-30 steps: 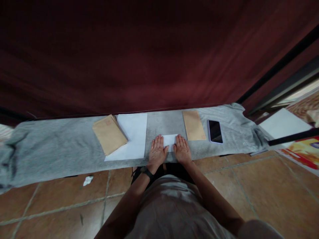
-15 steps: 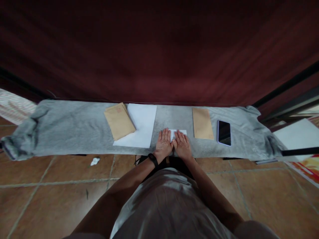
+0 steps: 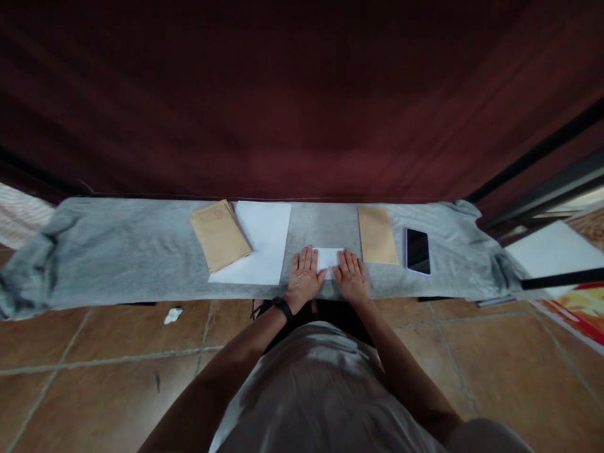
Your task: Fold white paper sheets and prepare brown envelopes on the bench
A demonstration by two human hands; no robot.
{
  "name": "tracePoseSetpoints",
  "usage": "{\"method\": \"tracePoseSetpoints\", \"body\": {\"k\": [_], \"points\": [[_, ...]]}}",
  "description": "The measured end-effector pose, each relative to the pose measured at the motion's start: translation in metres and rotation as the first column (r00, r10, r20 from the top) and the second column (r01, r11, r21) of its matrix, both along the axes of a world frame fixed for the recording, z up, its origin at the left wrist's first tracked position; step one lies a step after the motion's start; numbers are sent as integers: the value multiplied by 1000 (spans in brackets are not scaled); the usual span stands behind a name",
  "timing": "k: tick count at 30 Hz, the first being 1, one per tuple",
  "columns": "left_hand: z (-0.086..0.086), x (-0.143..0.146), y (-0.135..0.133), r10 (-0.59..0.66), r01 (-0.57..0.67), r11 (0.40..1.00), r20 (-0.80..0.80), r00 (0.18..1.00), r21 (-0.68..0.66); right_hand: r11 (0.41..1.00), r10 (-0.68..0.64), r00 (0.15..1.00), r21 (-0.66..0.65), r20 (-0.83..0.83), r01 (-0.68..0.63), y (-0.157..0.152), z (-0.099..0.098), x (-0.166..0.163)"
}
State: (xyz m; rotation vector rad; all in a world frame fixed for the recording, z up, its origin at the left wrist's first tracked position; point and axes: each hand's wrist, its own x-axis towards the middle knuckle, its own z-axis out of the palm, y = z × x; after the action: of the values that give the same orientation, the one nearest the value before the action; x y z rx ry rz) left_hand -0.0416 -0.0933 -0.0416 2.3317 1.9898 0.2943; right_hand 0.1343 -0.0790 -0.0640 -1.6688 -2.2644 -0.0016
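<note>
A small folded sheet of white paper (image 3: 329, 259) lies flat on the grey cloth close to my body. My left hand (image 3: 304, 275) rests palm down over its left end, fingers stretched forward. Over the right end lies my right hand (image 3: 351, 277), also flat with fingers extended. A strip of the paper shows between the two hands; its ends are partly covered. Just right of my right hand is a single brown envelope (image 3: 378, 236). Left of my left hand, a larger white sheet (image 3: 267, 245) lies partly beneath a stack of brown envelopes (image 3: 220, 236).
A phone (image 3: 418, 251) with a dark screen lies right of the single envelope. The grey cloth (image 3: 127, 251) covers a narrow surface, backed by a dark red curtain (image 3: 302, 113). A crumpled white scrap (image 3: 173, 315) is on the tiled floor (image 3: 117, 390).
My hands have slid apart, left hand leftward and right hand rightward, so more of the folded paper shows between them. The whole view has shifted slightly.
</note>
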Motion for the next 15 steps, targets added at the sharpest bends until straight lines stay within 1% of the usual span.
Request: {"method": "tracePoseSetpoints", "body": {"k": [5,7,9,11,13,15], "points": [[-1,-11,-3,41,-41,999,30,999,31,1000,-11,1000,7,5,11,-1,3,-2],[1,-10,-2,62,-65,997,46,997,49,1000,-17,1000,14,-6,17,-1,3,-3],[3,-3,0,58,-63,995,65,996,75,1000,-22,1000,22,-18,23,-2,4,-3],[4,10,4,12,-19,996,81,997,92,999,-22,1000,23,-19,23,-3,5,-3],[3,24,7,-43,36,996,90,995,77,1000,-17,1000,13,-6,17,-3,5,-3],[0,33,10,-64,60,997,91,994,44,1000,-9,1000,-8,12,9,-2,6,-2]]}}
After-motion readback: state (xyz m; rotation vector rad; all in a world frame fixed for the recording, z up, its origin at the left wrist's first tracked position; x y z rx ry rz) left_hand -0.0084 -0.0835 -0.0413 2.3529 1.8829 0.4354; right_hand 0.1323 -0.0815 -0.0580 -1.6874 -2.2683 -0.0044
